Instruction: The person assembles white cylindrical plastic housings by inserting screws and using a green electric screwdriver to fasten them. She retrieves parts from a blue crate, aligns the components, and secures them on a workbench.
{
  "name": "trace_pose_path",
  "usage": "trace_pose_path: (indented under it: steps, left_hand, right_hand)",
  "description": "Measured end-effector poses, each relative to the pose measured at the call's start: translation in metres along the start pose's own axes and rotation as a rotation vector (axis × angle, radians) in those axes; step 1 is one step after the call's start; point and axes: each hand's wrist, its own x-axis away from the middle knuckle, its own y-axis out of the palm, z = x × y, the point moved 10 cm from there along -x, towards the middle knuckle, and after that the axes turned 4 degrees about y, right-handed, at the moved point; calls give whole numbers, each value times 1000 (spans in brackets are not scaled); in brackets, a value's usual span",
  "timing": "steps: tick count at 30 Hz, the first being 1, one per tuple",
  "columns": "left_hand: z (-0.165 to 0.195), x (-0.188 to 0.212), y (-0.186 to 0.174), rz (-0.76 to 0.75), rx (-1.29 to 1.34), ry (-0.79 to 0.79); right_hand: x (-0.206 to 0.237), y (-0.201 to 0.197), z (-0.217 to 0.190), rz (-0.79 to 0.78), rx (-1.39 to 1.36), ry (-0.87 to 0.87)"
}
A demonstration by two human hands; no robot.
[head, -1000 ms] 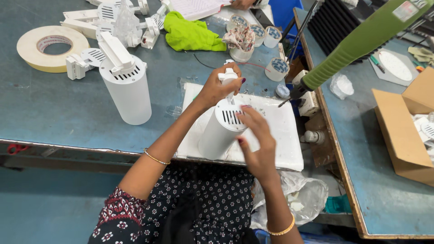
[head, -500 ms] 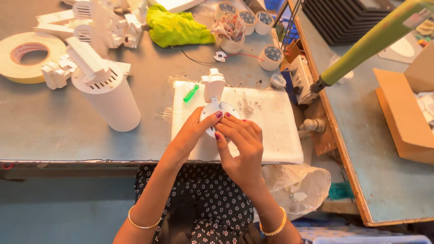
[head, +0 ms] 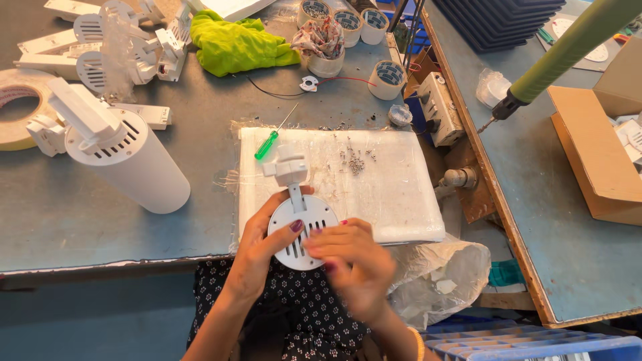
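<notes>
Both hands have drawn back toward the body since half a second ago, and the white track-light fitting (head: 301,224) now sits at the near edge of the white foam pad (head: 394,194) rather than nearer its middle. One fitting is in hand: a round, smooth plastic disc cut with a row of short slots, from which a narrow stem rises to a blocky T-shaped bracket. Its long axis runs near to far, with the bracket pointing away from the person and the slotted face turned up to the camera. The left hand (head: 264,244) curls round the disc's left rim, thumb laid on the face, gripping it. The right hand (head: 351,264) is blurred; its fingers bend over the disc's lower right edge, touching it, though how firmly they hold cannot be told. On the pad lie one green-handled screwdriver (head: 269,143) and a loose scatter of small dark screws (head: 354,160). One finished white cylinder lamp (head: 124,157) lies tilted on the grey table (head: 200,93) to the left, near one roll of tape (head: 15,107). One crumpled green cloth (head: 234,43) lies farther back.
</notes>
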Motion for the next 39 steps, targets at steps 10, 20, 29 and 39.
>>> trace_pose_path:
  steps: [10, 20, 29, 39]
  left_hand:
    - [-4, -12, -5, 22, -3, -54]
    - [-4, -24, -16, 32, -59, -55]
    - [-5, -24, -15, 32, -43, -49]
    - [-10, -28, -18, 14, -27, -37]
  right_hand:
    - [-151, -46, 283, 25, 15, 429]
    - [-173, 1, 326, -133, 561, 256]
    - [-175, 7, 307, -185, 654, 143]
    - [-189, 20, 334, -559, 575, 295]
